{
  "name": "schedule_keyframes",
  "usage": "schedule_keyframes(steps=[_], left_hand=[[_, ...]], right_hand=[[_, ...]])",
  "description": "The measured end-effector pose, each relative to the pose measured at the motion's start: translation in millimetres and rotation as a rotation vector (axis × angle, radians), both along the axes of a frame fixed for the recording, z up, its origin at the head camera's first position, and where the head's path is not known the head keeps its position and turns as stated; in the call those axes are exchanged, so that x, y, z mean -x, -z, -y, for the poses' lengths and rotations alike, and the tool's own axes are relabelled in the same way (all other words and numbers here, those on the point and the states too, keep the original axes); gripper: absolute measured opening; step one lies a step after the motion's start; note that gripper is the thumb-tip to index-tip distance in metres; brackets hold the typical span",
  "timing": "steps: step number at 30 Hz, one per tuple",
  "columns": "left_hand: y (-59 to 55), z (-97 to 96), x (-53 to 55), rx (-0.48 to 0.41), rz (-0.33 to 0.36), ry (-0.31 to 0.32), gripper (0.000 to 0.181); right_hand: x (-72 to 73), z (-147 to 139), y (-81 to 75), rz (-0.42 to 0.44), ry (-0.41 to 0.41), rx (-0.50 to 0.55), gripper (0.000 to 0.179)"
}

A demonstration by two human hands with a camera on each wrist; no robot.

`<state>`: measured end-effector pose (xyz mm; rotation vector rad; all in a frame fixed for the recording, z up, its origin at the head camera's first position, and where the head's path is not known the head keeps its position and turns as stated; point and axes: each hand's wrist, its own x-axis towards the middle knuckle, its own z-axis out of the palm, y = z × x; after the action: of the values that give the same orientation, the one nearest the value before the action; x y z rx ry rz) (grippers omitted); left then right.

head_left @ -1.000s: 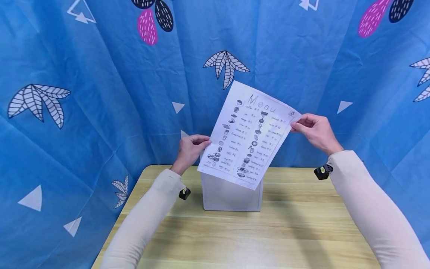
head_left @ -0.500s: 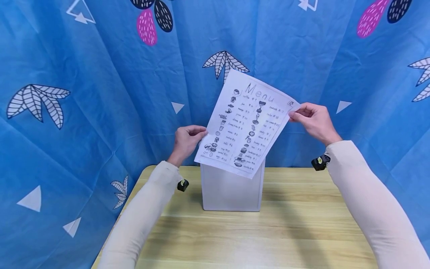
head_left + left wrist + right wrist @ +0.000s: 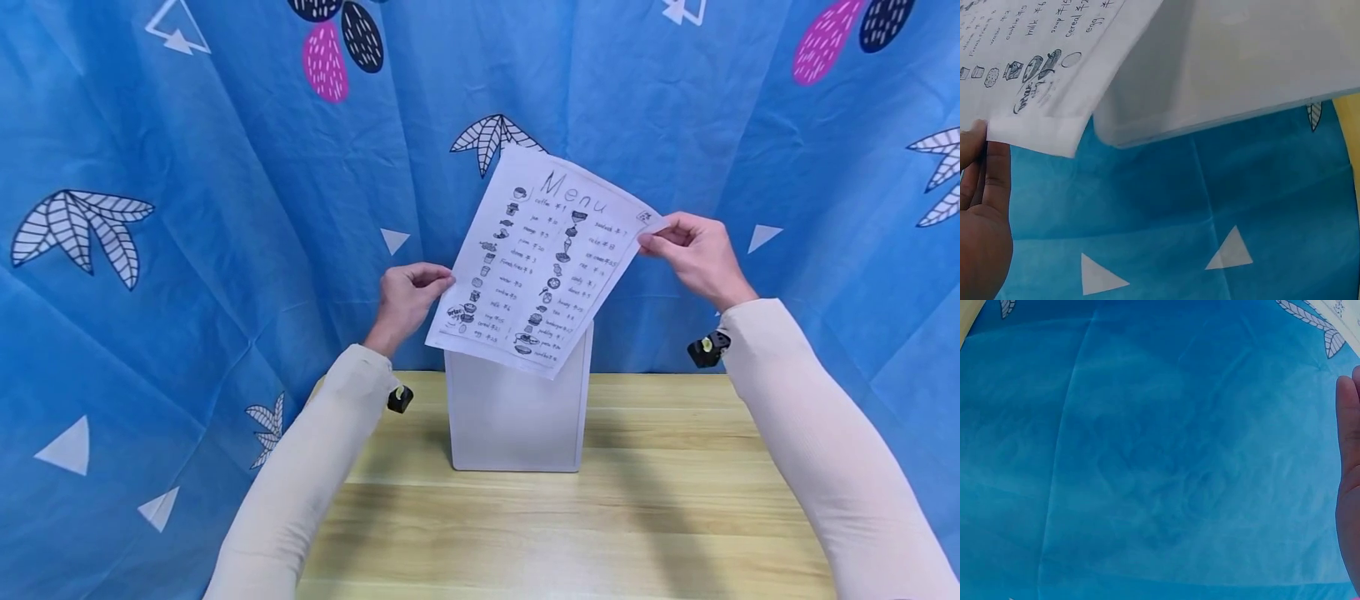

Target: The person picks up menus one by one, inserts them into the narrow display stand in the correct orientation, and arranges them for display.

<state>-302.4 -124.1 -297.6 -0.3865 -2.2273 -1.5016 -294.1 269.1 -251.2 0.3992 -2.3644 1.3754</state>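
Observation:
A white paper menu [image 3: 517,258] with handwriting and small food drawings is held up tilted, its top leaning to the right. My left hand [image 3: 406,300] pinches its left edge between thumb and fingers; the left wrist view shows that hand [image 3: 985,206] at the sheet's border. At the upper right corner my right hand [image 3: 701,257] pinches the paper. Behind the sheet's lower part stands a pale upright board [image 3: 516,417], its upper portion hidden by the menu. In the right wrist view only a strip of my right hand [image 3: 1349,469] shows.
The board stands on a light wooden table [image 3: 660,500]. A blue patterned curtain [image 3: 300,208] hangs behind the table and along its sides. Dark wrist cameras sit below both sleeves [image 3: 795,400].
Both hands have raised the menu and shifted it slightly left, keeping their pinch. More of the board's front now shows below the sheet. The board has stayed in place.

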Motion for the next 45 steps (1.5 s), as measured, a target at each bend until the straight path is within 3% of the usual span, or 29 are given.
schedule_keyframes(steps=[25,32,45], left_hand=[[-30.8,9.9,4.2,0.013,-0.052,-0.038,0.014],[-40.8,10.6,5.7,0.024,-0.095,-0.055,0.013],[-57.8,9.2,6.7,0.012,-0.134,-0.075,0.015]], right_hand=[[3.3,12.8,-31.6,-0.036,-0.041,0.077,0.021],[4.9,14.3,-42.0,-0.045,-0.031,0.077,0.022],[8.0,14.3,-54.5,-0.070,-0.081,0.194,0.020]])
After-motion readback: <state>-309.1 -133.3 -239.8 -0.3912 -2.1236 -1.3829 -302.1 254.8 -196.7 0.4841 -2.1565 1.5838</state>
